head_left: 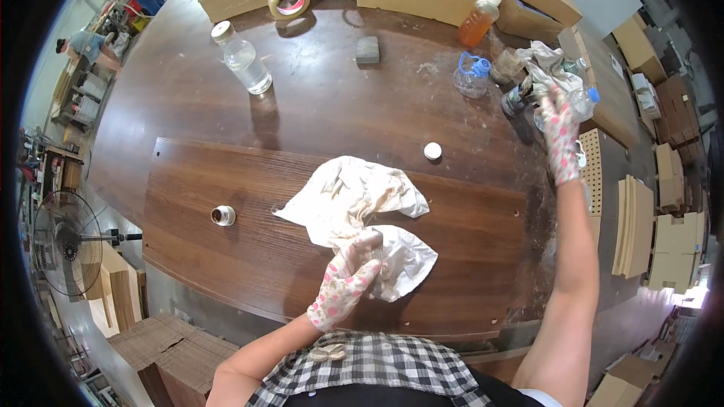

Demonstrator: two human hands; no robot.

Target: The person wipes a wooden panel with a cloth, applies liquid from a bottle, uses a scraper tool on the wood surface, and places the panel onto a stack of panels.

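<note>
My left hand [343, 286], in a white glove with pink dots, is closed around a small brownish, partly see-through thing [371, 244] whose kind I cannot make out. It is over a crumpled white cloth [339, 192] on a dark wood-grain board [196, 241]. My right hand [560, 136], gloved alike, is stretched out to the far right, at a cluster of bottles and a greyish rag [544, 62]. Motion blurs its fingers, so its grip is unclear. Close to it are a dark jar [514, 102] and a clear bottle with a blue cap [584, 104].
A small open white pot [223, 215] and a white cap [432, 151] lie apart. Farther back are a clear bottle [247, 66], a grey block [367, 50], a tape roll [289, 1], a blue-handled jug [471, 79], an orange-filled bottle [480, 21] and cardboard boxes [415, 1].
</note>
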